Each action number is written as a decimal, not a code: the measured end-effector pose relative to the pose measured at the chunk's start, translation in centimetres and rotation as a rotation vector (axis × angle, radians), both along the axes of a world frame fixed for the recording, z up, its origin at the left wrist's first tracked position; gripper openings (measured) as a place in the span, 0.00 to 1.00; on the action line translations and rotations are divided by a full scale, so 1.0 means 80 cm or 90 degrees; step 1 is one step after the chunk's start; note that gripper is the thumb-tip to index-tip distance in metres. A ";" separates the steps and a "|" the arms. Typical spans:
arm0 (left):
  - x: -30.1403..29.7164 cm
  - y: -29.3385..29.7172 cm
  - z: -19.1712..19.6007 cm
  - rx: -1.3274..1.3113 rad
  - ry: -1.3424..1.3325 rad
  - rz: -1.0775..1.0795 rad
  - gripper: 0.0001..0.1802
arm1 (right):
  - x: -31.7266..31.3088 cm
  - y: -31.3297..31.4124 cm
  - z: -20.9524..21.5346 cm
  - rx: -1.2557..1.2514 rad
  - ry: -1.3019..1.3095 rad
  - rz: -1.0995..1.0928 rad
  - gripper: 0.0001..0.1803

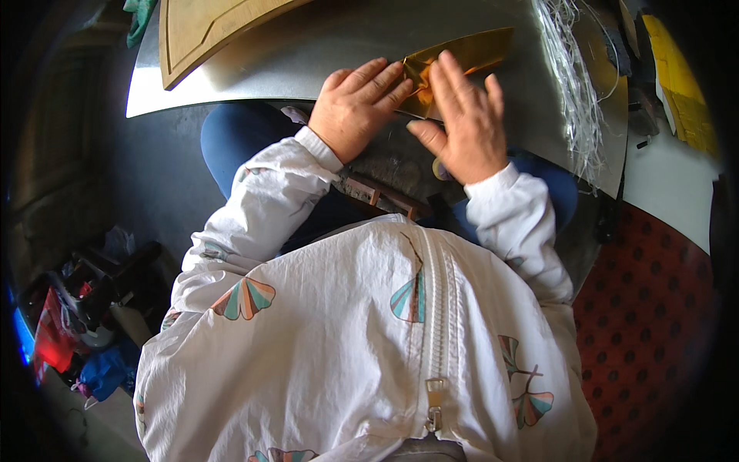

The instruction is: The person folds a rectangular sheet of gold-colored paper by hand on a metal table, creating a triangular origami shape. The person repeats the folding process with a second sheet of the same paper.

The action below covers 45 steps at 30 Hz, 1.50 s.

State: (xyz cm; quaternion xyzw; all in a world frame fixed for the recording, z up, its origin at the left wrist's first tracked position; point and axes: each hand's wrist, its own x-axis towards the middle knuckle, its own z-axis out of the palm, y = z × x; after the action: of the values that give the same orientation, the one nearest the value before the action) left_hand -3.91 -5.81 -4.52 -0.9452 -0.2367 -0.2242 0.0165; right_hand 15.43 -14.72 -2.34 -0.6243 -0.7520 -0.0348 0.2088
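A shiny gold sheet of foil paper [469,52] lies on the grey metal tabletop [331,46] just beyond my lap. My left hand [358,108] rests flat on the sheet's near left end, fingers together and pointing right. My right hand [462,123] presses down on the sheet beside it, fingers spread and pointing away, thumb toward the left hand. The fingertips of both hands meet over a creased part of the gold paper. Neither hand grips anything. My white patterned sleeves come up from below.
A wooden board [208,27] lies at the table's far left. A bundle of pale thin strips [573,85] hangs over the right side. Yellow sheets [681,85] sit on a white surface further right. A red perforated seat [654,308] is lower right; bags and clutter [85,316] lower left.
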 end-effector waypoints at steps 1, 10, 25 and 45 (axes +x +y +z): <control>0.003 -0.010 0.000 0.026 -0.012 0.028 0.28 | -0.013 -0.009 -0.001 0.028 0.041 0.029 0.40; 0.003 -0.040 0.002 -0.073 -0.091 0.020 0.24 | -0.017 -0.010 -0.052 0.100 0.042 -0.005 0.22; 0.026 -0.015 0.019 0.054 -0.101 -0.090 0.26 | 0.030 0.000 -0.014 0.162 0.034 0.158 0.15; 0.013 -0.001 -0.005 -0.008 -0.058 -0.136 0.25 | 0.031 -0.023 -0.036 0.036 0.006 0.048 0.21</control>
State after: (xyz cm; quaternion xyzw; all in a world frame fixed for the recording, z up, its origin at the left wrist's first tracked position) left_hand -2.91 -5.89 -4.92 -0.9540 -0.1366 -0.2658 -0.0245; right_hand 17.93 -16.59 -5.24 -0.5893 -0.7729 -0.0449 0.2310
